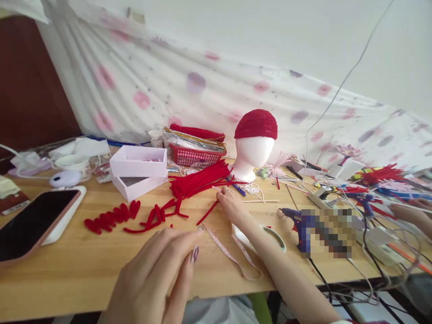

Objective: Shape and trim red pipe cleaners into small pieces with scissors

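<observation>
My left hand (153, 274) is close to the camera over the front of the table. Its fingers are loosely bent, the thumb stands slightly off the index finger, and nothing shows between them. Farther forward, my right hand (231, 204) has its fingers closed at one end of a single red pipe cleaner (207, 213); the fingertips are partly hidden. Just beyond it lies a thick bundle of red pipe cleaners (200, 179). Bent red pipe-cleaner pieces (157, 218) and a row of red loops (113, 217) rest to the left. A tape measure (224, 249) curls between my hands.
A white foam head (254, 155) with a red wrapped cap stands behind. White boxes (138, 164), a red basket (197, 155) and a phone (40, 220) are leftward. At right are a blue glue gun (301, 225), tangled cables and another person's hand (410, 213).
</observation>
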{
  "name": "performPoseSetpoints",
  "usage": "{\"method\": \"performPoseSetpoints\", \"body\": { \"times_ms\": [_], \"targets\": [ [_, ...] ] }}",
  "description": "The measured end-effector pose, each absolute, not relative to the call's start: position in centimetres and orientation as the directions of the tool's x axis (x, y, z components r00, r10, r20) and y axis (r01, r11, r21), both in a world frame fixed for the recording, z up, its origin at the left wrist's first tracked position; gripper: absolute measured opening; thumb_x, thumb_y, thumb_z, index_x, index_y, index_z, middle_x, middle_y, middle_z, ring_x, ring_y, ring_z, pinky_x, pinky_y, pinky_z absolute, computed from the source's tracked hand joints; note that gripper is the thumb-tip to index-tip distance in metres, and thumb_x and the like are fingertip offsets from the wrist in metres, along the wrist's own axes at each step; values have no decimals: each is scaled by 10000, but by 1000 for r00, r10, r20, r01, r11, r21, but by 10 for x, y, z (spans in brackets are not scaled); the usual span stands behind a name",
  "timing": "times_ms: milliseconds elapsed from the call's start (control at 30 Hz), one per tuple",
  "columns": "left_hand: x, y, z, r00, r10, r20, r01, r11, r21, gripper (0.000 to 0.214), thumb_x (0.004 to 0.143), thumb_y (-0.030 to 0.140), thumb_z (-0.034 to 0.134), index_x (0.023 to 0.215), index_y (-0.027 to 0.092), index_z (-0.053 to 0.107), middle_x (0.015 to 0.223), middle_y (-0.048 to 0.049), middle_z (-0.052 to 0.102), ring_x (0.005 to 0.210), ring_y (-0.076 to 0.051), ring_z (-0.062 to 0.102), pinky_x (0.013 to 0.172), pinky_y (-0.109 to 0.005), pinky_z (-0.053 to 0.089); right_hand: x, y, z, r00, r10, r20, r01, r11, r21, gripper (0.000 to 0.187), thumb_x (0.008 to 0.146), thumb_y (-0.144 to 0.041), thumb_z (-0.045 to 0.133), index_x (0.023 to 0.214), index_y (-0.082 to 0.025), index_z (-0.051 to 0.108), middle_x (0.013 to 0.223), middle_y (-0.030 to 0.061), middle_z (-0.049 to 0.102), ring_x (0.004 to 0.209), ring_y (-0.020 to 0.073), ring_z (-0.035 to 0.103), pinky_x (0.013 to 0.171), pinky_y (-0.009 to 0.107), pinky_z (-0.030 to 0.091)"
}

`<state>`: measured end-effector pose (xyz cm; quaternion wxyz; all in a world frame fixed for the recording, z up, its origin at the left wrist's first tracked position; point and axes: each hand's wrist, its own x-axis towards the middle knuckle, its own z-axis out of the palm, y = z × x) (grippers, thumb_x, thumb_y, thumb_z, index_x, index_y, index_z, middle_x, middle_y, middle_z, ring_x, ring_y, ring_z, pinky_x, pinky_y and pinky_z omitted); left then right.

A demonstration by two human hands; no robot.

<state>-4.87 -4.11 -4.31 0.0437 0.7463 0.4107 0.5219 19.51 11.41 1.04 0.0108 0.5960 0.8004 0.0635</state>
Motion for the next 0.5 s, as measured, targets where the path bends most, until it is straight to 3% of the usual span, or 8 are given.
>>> {"method": "performPoseSetpoints", "body": {
  "times_ms": [100,200,367,500],
  "targets": [
    [-30,-7,9,206,681,703,703,-603,378,275,948,199,445,1171,230,602,1063,-70,700,978,-214,693,767,-313,560,197,113,15,-334,939,85,932,315,180,236,924,-30,464,1044,-116,649,1159,175,609,1086,276,544,881,347,418],
    [-22,2,19,237,690,684,762,-569,310,246,938,197,421,1096,211,609,1017,-78,713,901,-224,722,694,-322,584,199,111,13,-340,934,105,920,308,241,233,950,-67,473,1124,-104,622,1198,174,612,1139,284,528,910,388,436],
    [-26,5,1,294,714,635,729,-597,335,240,922,204,407,970,233,641,978,-70,718,893,-216,730,709,-319,604,204,117,4,-311,942,129,916,260,306,243,964,-285,598,1165,-151,623,1198,91,634,1054,237,629,887,439,535],
    [-30,12,-4,271,770,577,744,-548,382,279,915,224,385,970,216,658,994,-90,716,912,-234,728,722,-349,612,208,117,4,-336,929,154,907,276,317,284,963,-295,603,1212,-160,607,1238,100,622,1056,238,638,887,444,549]
  ]
}}
